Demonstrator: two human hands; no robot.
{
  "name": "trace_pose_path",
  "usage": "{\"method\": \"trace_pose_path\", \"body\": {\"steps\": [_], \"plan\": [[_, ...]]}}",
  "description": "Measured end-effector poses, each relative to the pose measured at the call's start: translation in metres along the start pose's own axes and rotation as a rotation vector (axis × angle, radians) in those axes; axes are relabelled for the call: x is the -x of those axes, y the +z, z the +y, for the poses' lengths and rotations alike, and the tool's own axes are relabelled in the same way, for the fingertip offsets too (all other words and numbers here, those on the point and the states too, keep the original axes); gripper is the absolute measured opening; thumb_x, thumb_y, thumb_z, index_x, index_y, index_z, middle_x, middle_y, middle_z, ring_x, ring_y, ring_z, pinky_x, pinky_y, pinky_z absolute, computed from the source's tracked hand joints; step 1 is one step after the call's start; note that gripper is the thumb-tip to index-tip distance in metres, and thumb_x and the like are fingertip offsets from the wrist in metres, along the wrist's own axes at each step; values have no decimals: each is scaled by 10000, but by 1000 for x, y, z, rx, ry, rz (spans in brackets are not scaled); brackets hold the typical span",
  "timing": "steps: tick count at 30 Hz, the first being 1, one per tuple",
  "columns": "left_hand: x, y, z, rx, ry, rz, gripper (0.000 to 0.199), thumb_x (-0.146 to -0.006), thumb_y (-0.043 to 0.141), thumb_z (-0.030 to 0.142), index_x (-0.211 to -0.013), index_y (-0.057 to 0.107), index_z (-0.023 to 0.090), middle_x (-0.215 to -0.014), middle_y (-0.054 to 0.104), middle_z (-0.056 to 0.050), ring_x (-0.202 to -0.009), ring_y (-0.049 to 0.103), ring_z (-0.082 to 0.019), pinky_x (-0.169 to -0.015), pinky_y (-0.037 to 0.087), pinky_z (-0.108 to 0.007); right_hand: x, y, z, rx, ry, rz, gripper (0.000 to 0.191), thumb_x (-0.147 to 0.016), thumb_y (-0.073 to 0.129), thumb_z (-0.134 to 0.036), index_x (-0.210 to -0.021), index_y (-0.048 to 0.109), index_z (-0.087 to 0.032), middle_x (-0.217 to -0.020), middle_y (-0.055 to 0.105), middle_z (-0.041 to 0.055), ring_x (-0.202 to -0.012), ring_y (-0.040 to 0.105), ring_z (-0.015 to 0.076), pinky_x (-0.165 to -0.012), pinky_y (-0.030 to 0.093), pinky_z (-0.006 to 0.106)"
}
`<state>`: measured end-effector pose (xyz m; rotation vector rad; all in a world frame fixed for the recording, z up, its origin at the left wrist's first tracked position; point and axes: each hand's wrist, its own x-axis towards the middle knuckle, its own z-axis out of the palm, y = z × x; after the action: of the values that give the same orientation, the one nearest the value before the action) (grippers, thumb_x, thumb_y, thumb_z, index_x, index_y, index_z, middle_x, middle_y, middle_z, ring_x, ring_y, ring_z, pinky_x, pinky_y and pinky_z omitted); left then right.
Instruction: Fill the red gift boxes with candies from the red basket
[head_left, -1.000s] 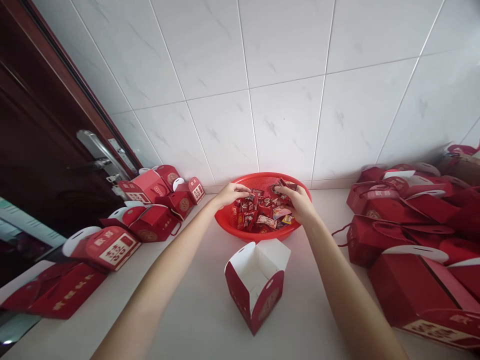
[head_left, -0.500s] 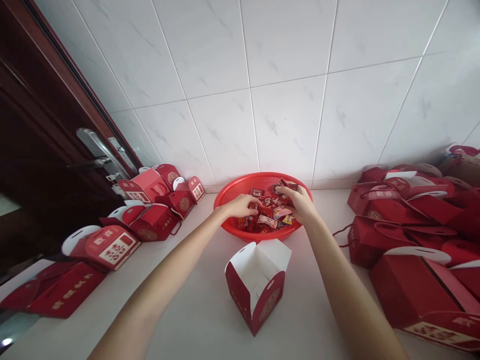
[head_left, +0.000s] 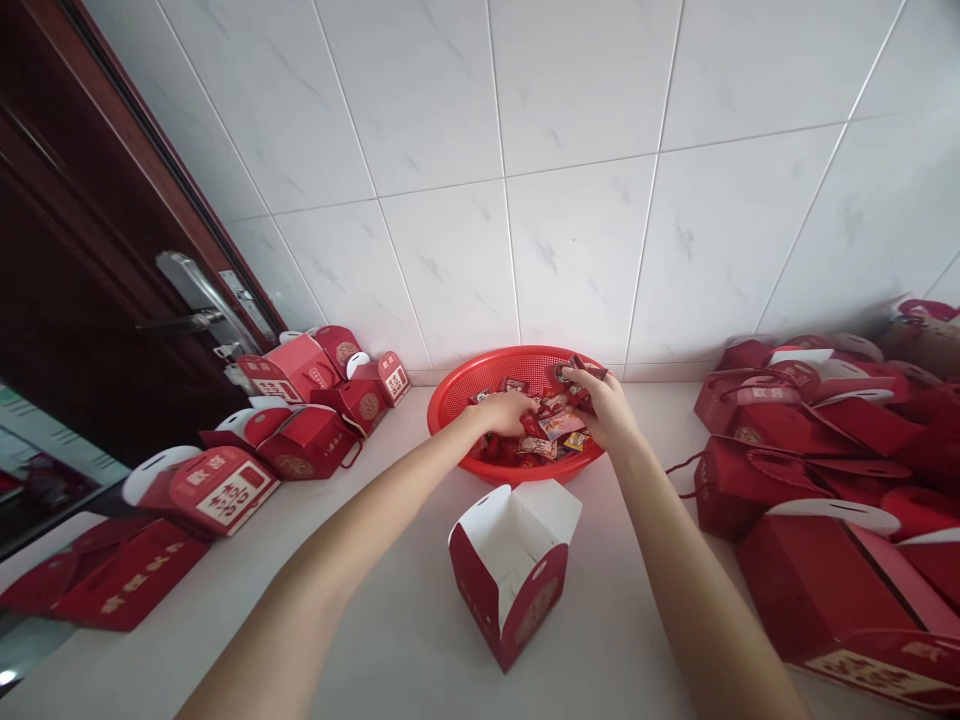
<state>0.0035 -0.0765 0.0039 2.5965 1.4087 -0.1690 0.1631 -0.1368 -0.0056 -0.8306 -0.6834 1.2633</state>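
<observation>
A red plastic colander basket (head_left: 448,388) stands against the wall, with several wrapped candies (head_left: 538,447) inside, mostly red. My left hand (head_left: 507,413) reaches into its middle, palm down, fingers curled onto a red-wrapped candy; the fingertips are partly hidden. At the basket's right side, my right hand (head_left: 606,408) is closed around a few dark red wrapped candies (head_left: 579,385), which stick out between thumb and fingers. In front of the basket, between my forearms, an open red gift box (head_left: 510,590) stands with its white inside showing and its flaps up.
On the left, several red gift boxes (head_left: 236,490) stand in a row beside a dark door with a metal handle (head_left: 196,290). More red boxes (head_left: 832,560), some with cord handles, crowd the right. Behind the white tabletop (head_left: 405,620) rises a tiled wall (head_left: 574,270).
My left hand has moved right, deeper over the candies. My right hand has shifted slightly right, still holding its candies. The open box stays in place.
</observation>
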Motion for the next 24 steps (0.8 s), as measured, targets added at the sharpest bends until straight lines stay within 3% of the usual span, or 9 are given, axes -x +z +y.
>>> {"method": "trace_pose_path", "body": {"steps": [4, 7, 10, 15, 19, 24], "plan": [[7, -5, -7, -40, -132, 77, 115, -839, 707, 257, -904, 677, 167, -926, 706, -45, -832, 652, -188, -759, 514, -332, -4, -1, 0, -80, 20, 69, 261, -546, 838, -218, -731, 656, -187, -623, 665, -27, -486, 578, 108, -418, 474, 202], [7, -6, -12, -12, -211, 175, 184, -872, 678, 338, -871, 661, 155, -867, 697, -49, -747, 640, -174, -681, 493, -307, -5, -1, -3, -148, 26, 86, 233, -548, 822, -209, -702, 647, -185, -601, 652, -22, -473, 564, 106, -393, 453, 198], [4, -5, -16, 37, -234, 288, 176, -843, 669, 353, -813, 656, 180, -839, 713, -59, -714, 642, -192, -593, 426, -285, -7, -2, -4, -231, 2, 131, 221, -555, 796, -215, -683, 617, -195, -593, 634, -29, -459, 534, 93, -374, 430, 194], [2, -1, -17, 98, -221, 391, 96, -808, 603, 239, -852, 670, 188, -908, 735, -64, -805, 652, -215, -623, 424, -289, -12, -7, -3, -368, -133, 310, 214, -634, 733, -247, -688, 528, -220, -577, 569, -82, -449, 471, 54, -399, 441, 166], [4, -1, -17, 155, -132, 313, 205, -767, 558, 151, -891, 714, 199, -949, 753, -44, -872, 664, -213, -689, 468, -280, -13, -6, 0, -399, -180, 376, 217, -641, 718, -231, -684, 506, -218, -597, 573, -83, -438, 463, 49, -396, 440, 171], [6, -2, -2, 190, 115, -13, 225, -798, 561, 223, -893, 765, 241, -906, 761, 14, -838, 678, -181, -721, 490, -241, -11, -4, -1, -389, -174, 378, 192, -636, 706, -211, -663, 516, -209, -564, 562, -81, -420, 460, 49, -393, 435, 172]]}}
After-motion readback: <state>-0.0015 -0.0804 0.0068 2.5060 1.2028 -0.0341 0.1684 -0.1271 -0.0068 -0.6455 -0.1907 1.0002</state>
